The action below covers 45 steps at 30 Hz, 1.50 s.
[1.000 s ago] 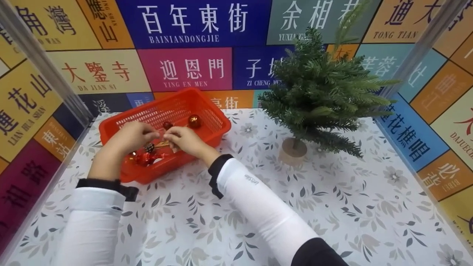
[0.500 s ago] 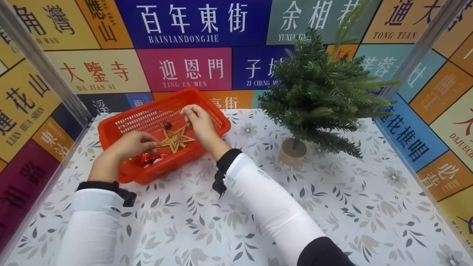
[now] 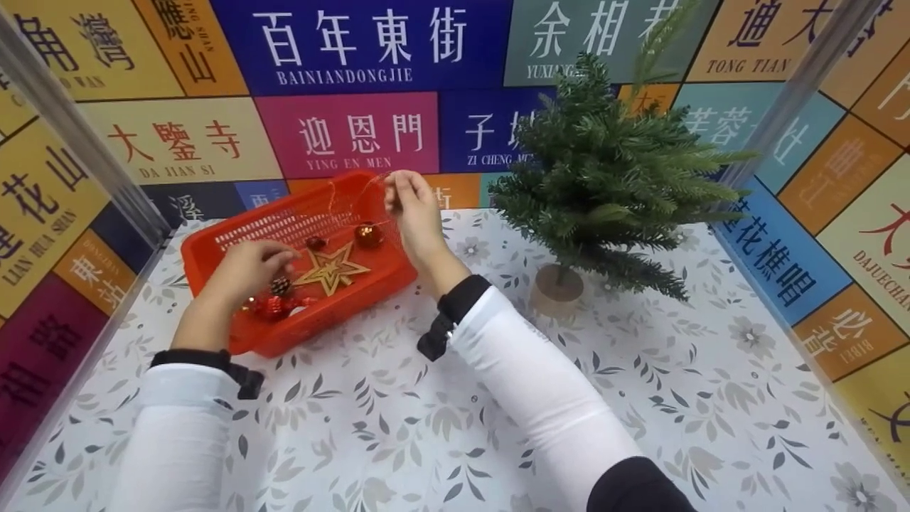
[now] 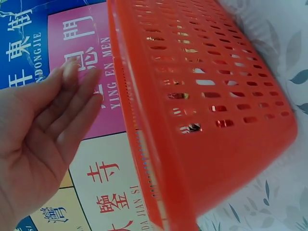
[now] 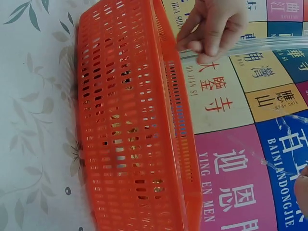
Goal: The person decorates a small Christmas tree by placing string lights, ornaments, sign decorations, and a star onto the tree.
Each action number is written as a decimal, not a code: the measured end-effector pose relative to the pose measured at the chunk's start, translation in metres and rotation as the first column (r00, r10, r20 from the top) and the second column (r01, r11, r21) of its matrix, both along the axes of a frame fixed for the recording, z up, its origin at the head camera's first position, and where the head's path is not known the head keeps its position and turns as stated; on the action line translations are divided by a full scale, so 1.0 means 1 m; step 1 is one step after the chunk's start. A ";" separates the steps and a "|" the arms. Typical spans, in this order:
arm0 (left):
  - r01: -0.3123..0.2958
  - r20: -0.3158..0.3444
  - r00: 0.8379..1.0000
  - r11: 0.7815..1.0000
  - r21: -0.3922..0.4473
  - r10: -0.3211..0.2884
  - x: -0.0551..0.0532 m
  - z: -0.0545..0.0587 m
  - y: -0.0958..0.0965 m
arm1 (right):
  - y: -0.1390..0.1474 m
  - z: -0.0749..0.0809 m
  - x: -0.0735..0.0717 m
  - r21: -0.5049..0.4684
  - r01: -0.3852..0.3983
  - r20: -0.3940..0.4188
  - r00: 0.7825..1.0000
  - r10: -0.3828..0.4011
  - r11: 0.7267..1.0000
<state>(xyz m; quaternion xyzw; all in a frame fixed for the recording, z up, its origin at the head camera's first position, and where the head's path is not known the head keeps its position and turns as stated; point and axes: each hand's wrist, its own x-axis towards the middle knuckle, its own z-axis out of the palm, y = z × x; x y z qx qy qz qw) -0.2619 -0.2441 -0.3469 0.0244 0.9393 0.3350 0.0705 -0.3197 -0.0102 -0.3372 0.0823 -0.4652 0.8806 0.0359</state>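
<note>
My right hand (image 3: 418,213) is raised over the right end of the red basket (image 3: 355,302), thumb and fingertips pinched together on a thin clear strand (image 5: 280,169). The strand arcs back toward the basket; what it joins is unclear. Over the basket's left part, my left hand (image 3: 249,272) has loosely bent fingers; the left wrist view shows the same hand (image 4: 43,125) with nothing in it. Inside the basket lie a gold star (image 3: 333,269), a shiny amber ball (image 3: 367,235), a small dark red ball (image 3: 316,243), a pinecone (image 3: 281,286) and red ornaments (image 3: 277,308).
A small artificial Christmas tree (image 3: 604,163) on a round wooden base (image 3: 558,291) stands right of the basket. Flower-patterned cloth covers the table (image 3: 398,419). Printed panels (image 3: 348,131) wall in the back and sides.
My right hand has moved up and right, away from the left hand, drawing the strand out. The gold star and amber ball are now in plain sight. The left hand has shifted slightly left.
</note>
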 end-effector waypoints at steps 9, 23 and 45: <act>-0.014 -0.116 0.993 0.977 0.212 0.039 0.006 0.011 0.025 | 0.018 0.033 0.009 -0.118 -0.029 -0.011 1.000 0.028 0.993; 0.400 -0.162 0.895 0.586 0.705 -0.416 0.050 -0.015 0.104 | 0.052 0.090 0.055 -0.246 -0.057 -0.093 0.995 0.035 0.968; 0.463 0.003 0.835 0.706 0.536 -0.550 0.104 -0.064 0.168 | 0.202 -0.039 0.191 0.434 0.139 -0.122 0.988 -0.095 0.890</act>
